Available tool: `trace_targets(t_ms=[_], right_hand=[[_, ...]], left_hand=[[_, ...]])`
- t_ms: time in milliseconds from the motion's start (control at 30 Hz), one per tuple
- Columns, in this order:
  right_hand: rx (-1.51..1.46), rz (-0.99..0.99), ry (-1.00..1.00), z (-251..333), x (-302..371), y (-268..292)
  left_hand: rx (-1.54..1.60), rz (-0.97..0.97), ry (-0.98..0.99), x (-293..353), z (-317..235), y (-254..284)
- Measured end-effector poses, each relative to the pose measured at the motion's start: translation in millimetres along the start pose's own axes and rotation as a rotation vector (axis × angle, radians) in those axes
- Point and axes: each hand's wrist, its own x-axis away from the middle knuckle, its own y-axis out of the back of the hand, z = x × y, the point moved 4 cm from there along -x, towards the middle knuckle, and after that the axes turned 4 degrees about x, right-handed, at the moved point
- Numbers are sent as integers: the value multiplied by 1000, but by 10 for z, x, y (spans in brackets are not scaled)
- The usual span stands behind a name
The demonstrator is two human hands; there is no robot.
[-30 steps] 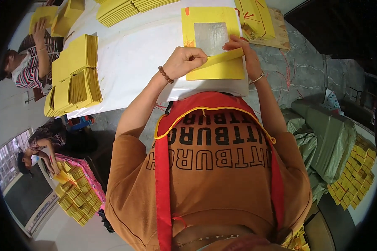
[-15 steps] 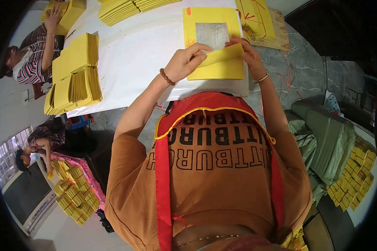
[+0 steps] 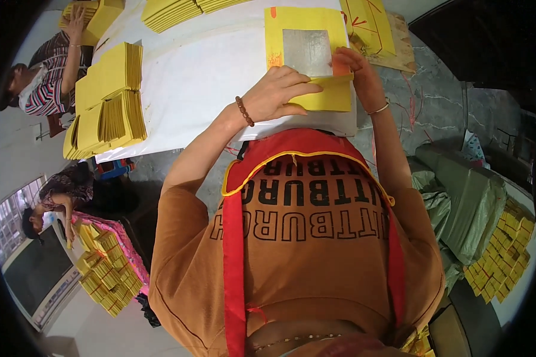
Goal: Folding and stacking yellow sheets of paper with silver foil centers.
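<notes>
A sheet of yellow paper (image 3: 279, 35) with a silver square (image 3: 307, 50) lies near the table's right edge, its near part folded up into a flap (image 3: 333, 94). My left hand (image 3: 278, 95) rests on the flap's left side, fingers stretched out and apart, thumb toward me. At the right end of the fold, my right hand (image 3: 363, 76) has bent fingers at the sheet's edge, beside an orange patch (image 3: 340, 63); its thumb is mostly hidden.
Stacks of folded yellow paper (image 3: 104, 110) stand left on the white table (image 3: 190, 77); more lie at the far edge. A tied yellow bundle (image 3: 372, 27) sits on a board (image 3: 402, 50). Two other people work at left. Wrapped green bundles (image 3: 458, 196) stand at right.
My left hand has slid right along the fold, its fingers going from a pinch to stretched out. My right hand has shifted slightly right; the raised flap now lies lower.
</notes>
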Motion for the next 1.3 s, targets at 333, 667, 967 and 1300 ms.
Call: trace_targets(t_ms=[333,667,967,1300], right_hand=[[212,48,3,27,-1,4],[371,-45,36,-77,62,-30],[1125,121,497,310,33,-149],[1137,223,161,409,328,-330]], left_hand=[[-17,-179,-1,-23,-23,115],[503,-86,362,59,87,344],[-396,-175,125,187,197,248],[-19,-285,353,396,-3,175]])
